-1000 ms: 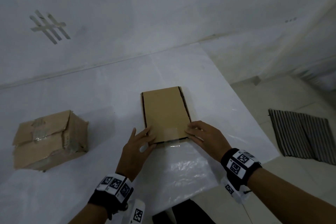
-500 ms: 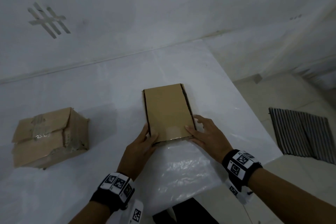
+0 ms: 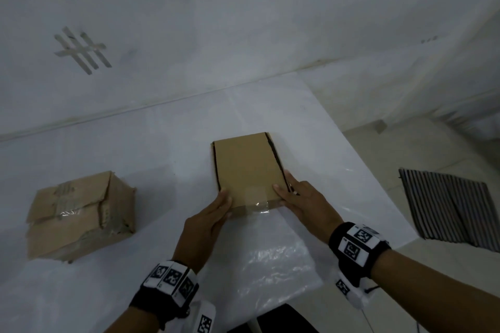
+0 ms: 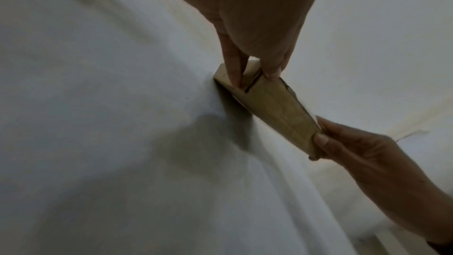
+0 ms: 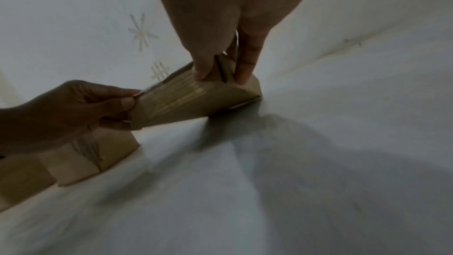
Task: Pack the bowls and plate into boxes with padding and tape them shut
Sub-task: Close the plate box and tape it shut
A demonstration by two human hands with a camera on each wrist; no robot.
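A flat brown cardboard box (image 3: 247, 170) lies mid-table with its lid down and a strip of clear tape (image 3: 257, 204) over its near edge. My left hand (image 3: 216, 211) grips the near left corner, thumb on top and fingers down the side. My right hand (image 3: 293, 194) grips the near right corner the same way. The wrist views show the box (image 4: 277, 108) (image 5: 193, 100) with its near end raised off the table, pinched by the left hand (image 4: 255, 73) and the right hand (image 5: 220, 77). No bowls or plate are visible.
A second, worn and taped cardboard box (image 3: 81, 213) stands at the left of the white table (image 3: 162, 143). A sheet of clear plastic wrap (image 3: 278, 265) lies by the near edge. The table's right edge drops to a tiled floor with a striped mat (image 3: 449, 203).
Both hands have slid from pressing the tape flat on the lid's near edge to gripping the box's near corners. The near end now sits lifted slightly.
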